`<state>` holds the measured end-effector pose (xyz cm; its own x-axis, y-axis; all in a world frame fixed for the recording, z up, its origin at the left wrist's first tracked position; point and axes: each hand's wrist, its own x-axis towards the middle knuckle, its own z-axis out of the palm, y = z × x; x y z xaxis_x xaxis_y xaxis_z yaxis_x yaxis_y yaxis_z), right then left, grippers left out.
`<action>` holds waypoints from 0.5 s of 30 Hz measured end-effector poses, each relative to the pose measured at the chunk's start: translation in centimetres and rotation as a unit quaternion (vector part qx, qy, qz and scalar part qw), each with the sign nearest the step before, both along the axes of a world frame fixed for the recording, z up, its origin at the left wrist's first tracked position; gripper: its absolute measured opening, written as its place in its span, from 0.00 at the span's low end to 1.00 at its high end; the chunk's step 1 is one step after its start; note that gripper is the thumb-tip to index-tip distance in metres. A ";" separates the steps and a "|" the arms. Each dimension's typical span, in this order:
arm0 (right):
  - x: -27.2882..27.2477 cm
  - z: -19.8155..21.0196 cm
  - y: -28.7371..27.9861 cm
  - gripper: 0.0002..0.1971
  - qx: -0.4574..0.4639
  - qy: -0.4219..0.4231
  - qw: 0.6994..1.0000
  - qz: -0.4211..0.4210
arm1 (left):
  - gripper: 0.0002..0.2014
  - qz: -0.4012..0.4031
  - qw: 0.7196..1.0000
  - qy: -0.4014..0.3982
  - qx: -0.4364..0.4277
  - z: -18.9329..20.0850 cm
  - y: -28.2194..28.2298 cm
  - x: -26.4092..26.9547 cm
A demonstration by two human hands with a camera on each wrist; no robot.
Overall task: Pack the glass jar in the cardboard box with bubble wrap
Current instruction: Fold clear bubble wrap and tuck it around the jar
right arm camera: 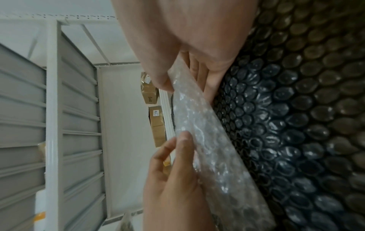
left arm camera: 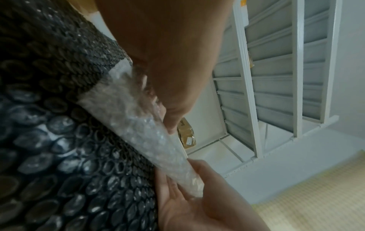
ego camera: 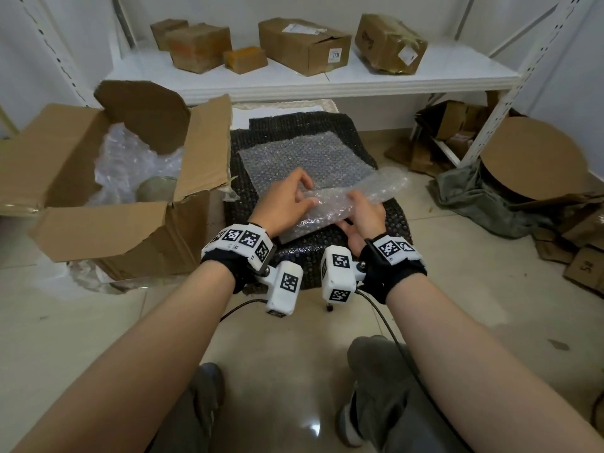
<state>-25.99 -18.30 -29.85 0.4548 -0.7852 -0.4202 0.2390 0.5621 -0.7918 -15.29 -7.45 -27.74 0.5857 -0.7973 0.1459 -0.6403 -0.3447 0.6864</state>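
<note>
An open cardboard box (ego camera: 202, 142) stands on the floor at the left. Clear wrap fills it, and a greyish round jar (ego camera: 157, 189) shows partly among the wrap. In the middle, a clear bubble wrap sheet (ego camera: 304, 158) lies on a stack of black bubble wrap (ego camera: 385, 223). The sheet's near part (ego camera: 376, 188) is lifted and rolled. My left hand (ego camera: 287, 197) pinches its left end (left arm camera: 142, 132) with thumb and fingertips. My right hand (ego camera: 362, 214) holds it (right arm camera: 213, 148) with the thumb on top and the fingers underneath.
A white shelf (ego camera: 327, 83) at the back carries several cardboard boxes. At the right are a round cardboard disc (ego camera: 536, 158) over a dark drum, a grey cloth (ego camera: 474, 197) and loose cardboard pieces (ego camera: 581, 256). My shoes (ego camera: 369, 387) are on the tiled floor.
</note>
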 end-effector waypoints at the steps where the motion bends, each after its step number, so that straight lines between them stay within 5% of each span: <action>1: -0.1 0.0 -0.1 0.20 0.002 0.010 1.000 0.004 | 0.12 0.015 0.999 0.028 -0.004 -0.1 0.0 0.2; 5: -0.9 0.6 -0.8 0.16 0.021 0.013 1.000 0.012 | 0.15 0.039 0.985 0.170 -0.009 0.6 0.5 1.0; 8: -1.6 0.7 -1.3 0.17 0.028 0.026 0.999 0.014 | 0.15 0.067 0.978 0.196 -0.006 0.3 1.2 1.0; 11: -1.6 0.6 -0.9 0.20 0.018 0.049 0.999 0.009 | 0.17 0.088 0.990 0.109 0.000 -0.4 1.5 0.7; 15: -0.9 0.9 -0.4 0.20 -0.024 0.080 0.996 -0.013 | 0.14 -0.011 0.999 -0.043 0.012 -0.3 1.8 -0.4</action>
<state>-26.93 -18.65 -28.96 0.3647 -0.8170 -0.4467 0.1223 0.5176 -0.8468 -15.68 -5.61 -28.06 0.5540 -0.8139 0.1754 -0.7048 -0.3463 0.6192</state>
